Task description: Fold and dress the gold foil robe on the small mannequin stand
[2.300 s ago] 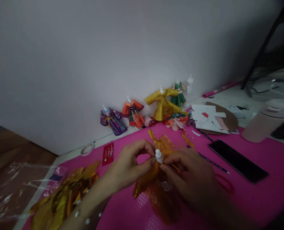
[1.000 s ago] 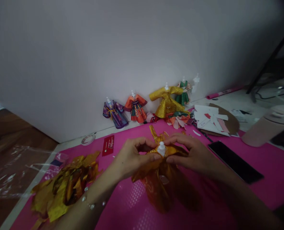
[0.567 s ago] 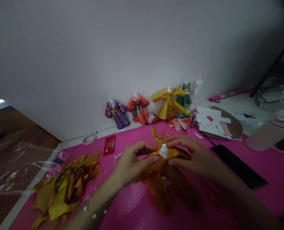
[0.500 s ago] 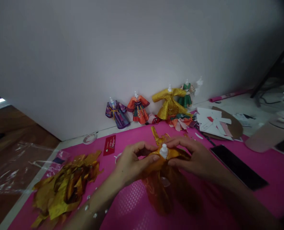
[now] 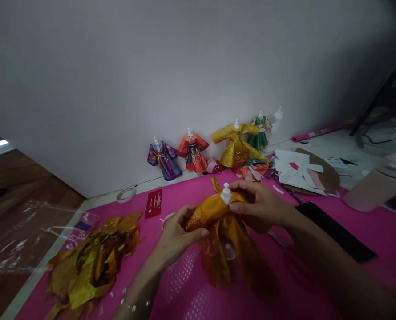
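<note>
A golden doll robe [image 5: 214, 209] hangs on a small white doll form [image 5: 226, 194], whose knobbed neck sticks up through the collar. My left hand [image 5: 174, 235] is closed around the end of the robe's left-side sleeve, thumb in front. My right hand [image 5: 261, 205] pinches the other shoulder beside the neck, thumb in front and fingers behind. Below my hands the robe's front panels hang apart, and a pale bit of the form shows between them. The right-side sleeve is partly hidden by my right hand.
Golden fabric scraps [image 5: 94, 262] lie at left near a clear plastic bag [image 5: 24, 231]. Dressed doll forms, one in a yellow robe [image 5: 236, 144], lean on the wall. A tape roll [image 5: 126, 194], red card [image 5: 153, 203], phone [image 5: 334, 231], paper pieces [image 5: 294, 171] and jar [image 5: 374, 184] lie around.
My left hand has slid from the collar out to the sleeve end, which is now spread sideways. My right hand and the doll form have risen slightly.
</note>
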The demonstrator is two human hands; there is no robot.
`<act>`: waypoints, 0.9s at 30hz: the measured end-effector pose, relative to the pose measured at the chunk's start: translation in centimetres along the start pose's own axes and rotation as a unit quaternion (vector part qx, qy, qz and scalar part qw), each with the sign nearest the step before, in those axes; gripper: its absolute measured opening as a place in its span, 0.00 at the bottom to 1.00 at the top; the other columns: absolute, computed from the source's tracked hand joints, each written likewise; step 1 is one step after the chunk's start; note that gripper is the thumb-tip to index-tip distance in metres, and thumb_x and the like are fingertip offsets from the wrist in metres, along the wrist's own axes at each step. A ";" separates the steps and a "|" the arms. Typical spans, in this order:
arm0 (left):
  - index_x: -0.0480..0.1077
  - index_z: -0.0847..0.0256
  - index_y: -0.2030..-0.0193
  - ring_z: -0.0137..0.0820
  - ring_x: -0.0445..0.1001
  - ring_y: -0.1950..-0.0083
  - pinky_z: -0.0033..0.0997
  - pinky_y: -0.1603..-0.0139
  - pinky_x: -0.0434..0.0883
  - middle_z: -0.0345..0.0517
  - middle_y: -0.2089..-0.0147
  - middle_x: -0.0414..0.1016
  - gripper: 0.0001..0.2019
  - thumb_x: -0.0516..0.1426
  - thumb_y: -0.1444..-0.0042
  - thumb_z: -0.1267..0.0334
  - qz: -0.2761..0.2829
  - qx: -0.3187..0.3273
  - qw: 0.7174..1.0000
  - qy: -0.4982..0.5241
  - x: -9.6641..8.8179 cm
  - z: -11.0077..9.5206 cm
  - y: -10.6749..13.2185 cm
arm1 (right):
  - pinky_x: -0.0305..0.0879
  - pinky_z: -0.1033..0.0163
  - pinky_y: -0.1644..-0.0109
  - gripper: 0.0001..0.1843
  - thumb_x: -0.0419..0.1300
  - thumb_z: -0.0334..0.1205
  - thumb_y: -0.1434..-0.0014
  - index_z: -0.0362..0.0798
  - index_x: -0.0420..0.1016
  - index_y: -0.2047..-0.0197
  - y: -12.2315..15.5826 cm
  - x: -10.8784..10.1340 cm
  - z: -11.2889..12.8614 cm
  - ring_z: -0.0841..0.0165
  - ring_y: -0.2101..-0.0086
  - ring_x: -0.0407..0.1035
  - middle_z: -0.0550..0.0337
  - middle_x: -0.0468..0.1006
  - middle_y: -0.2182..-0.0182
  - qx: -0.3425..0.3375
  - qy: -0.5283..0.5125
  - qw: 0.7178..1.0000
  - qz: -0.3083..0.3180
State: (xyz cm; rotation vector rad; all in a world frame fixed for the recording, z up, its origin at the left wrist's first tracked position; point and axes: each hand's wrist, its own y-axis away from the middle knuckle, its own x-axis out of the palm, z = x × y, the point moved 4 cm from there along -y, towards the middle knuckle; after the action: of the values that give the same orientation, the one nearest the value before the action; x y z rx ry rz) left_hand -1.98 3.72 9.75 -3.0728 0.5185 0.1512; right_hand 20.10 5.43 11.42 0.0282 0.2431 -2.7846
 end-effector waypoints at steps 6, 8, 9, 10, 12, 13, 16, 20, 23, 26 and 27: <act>0.76 0.61 0.63 0.31 0.76 0.64 0.31 0.59 0.71 0.39 0.67 0.80 0.13 0.71 0.52 0.59 -0.036 -0.024 0.999 0.009 -1.4 1.2 -0.2 | 0.72 0.59 0.50 0.16 0.69 0.35 0.47 0.53 0.78 0.54 -1.6 0.4 0.1 0.67 0.57 0.77 0.65 0.81 0.59 0.023 -0.061 0.998 0.013; 0.76 0.61 0.64 0.29 0.74 0.68 0.28 0.64 0.70 0.37 0.69 0.78 0.14 0.71 0.53 0.57 -0.045 -0.034 0.998 0.021 -1.8 1.1 0.2 | 0.72 0.61 0.51 0.14 0.69 0.35 0.47 0.53 0.79 0.56 -1.6 0.8 0.1 0.68 0.59 0.77 0.66 0.82 0.61 0.044 -0.094 0.994 0.016; 0.76 0.61 0.65 0.28 0.74 0.69 0.27 0.65 0.69 0.37 0.70 0.78 0.15 0.71 0.53 0.56 -0.049 -0.038 0.998 0.028 -2.1 1.1 0.6 | 0.72 0.62 0.53 0.12 0.68 0.36 0.46 0.54 0.79 0.57 -1.6 1.0 0.1 0.69 0.61 0.78 0.66 0.82 0.62 0.057 -0.114 0.992 0.018; 0.76 0.62 0.65 0.28 0.74 0.69 0.26 0.66 0.70 0.37 0.70 0.78 0.15 0.72 0.54 0.56 -0.054 -0.042 0.997 0.035 -2.2 1.1 0.9 | 0.72 0.62 0.54 0.12 0.69 0.37 0.46 0.54 0.79 0.57 -1.5 1.2 -0.1 0.69 0.62 0.78 0.66 0.82 0.62 0.072 -0.133 0.988 0.019; 0.76 0.61 0.63 0.29 0.76 0.68 0.26 0.65 0.71 0.39 0.68 0.80 0.17 0.72 0.54 0.54 -0.069 -0.048 0.995 0.050 -2.5 1.4 1.6 | 0.72 0.62 0.55 0.13 0.70 0.41 0.47 0.54 0.80 0.57 -1.2 1.7 -0.7 0.67 0.62 0.78 0.65 0.83 0.63 0.106 -0.172 0.979 0.019; 0.75 0.61 0.61 0.30 0.77 0.67 0.26 0.64 0.72 0.40 0.67 0.80 0.19 0.71 0.54 0.52 -0.082 -0.050 0.994 0.057 -2.7 1.8 1.8 | 0.73 0.62 0.55 0.14 0.71 0.42 0.48 0.53 0.80 0.57 -1.1 2.0 -1.3 0.67 0.62 0.79 0.64 0.83 0.63 0.123 -0.190 0.974 0.019; 0.73 0.59 0.56 0.34 0.80 0.65 0.31 0.60 0.74 0.43 0.64 0.82 0.23 0.69 0.54 0.49 -0.139 -0.053 0.987 0.060 -3.2 3.8 2.1 | 0.72 0.61 0.55 0.15 0.73 0.45 0.52 0.51 0.79 0.60 -0.5 2.9 -3.5 0.65 0.64 0.78 0.62 0.83 0.66 0.172 -0.229 0.958 0.015; 0.74 0.60 0.56 0.38 0.80 0.61 0.35 0.56 0.74 0.45 0.64 0.82 0.22 0.69 0.54 0.51 -0.232 -0.037 0.972 -0.005 -4.0 5.9 3.0 | 0.71 0.61 0.57 0.17 0.74 0.46 0.53 0.49 0.77 0.63 0.6 3.9 -6.6 0.67 0.69 0.77 0.63 0.81 0.70 0.221 -0.260 0.940 0.001; 0.76 0.57 0.65 0.37 0.76 0.56 0.32 0.52 0.71 0.43 0.62 0.81 0.10 0.68 0.51 0.56 -0.295 -0.003 0.952 -0.081 -3.7 5.3 5.2 | 0.71 0.62 0.57 0.18 0.74 0.46 0.52 0.49 0.77 0.61 1.3 4.2 -7.9 0.68 0.68 0.77 0.63 0.82 0.69 0.229 -0.278 0.933 -0.009; 0.78 0.55 0.68 0.35 0.77 0.62 0.29 0.59 0.72 0.41 0.66 0.80 0.04 0.64 0.43 0.61 -0.208 0.047 0.960 -0.183 -1.2 4.1 7.2 | 0.71 0.61 0.54 0.18 0.74 0.46 0.51 0.48 0.77 0.60 2.0 4.4 -8.5 0.67 0.66 0.78 0.61 0.83 0.67 0.228 -0.291 0.929 -0.015; 0.79 0.53 0.63 0.35 0.79 0.60 0.29 0.58 0.73 0.41 0.63 0.82 0.04 0.61 0.40 0.63 -0.176 0.080 0.953 -0.233 -0.2 3.7 7.7 | 0.72 0.61 0.54 0.18 0.74 0.46 0.50 0.48 0.77 0.60 2.3 4.5 -8.6 0.66 0.66 0.78 0.61 0.83 0.66 0.227 -0.293 0.929 -0.017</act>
State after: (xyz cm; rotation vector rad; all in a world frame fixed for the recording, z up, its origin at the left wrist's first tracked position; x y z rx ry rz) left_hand -5.02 -3.37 6.04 -2.7661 -0.0408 0.7548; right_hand 16.57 3.27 2.40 -0.6840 -0.5498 -2.6663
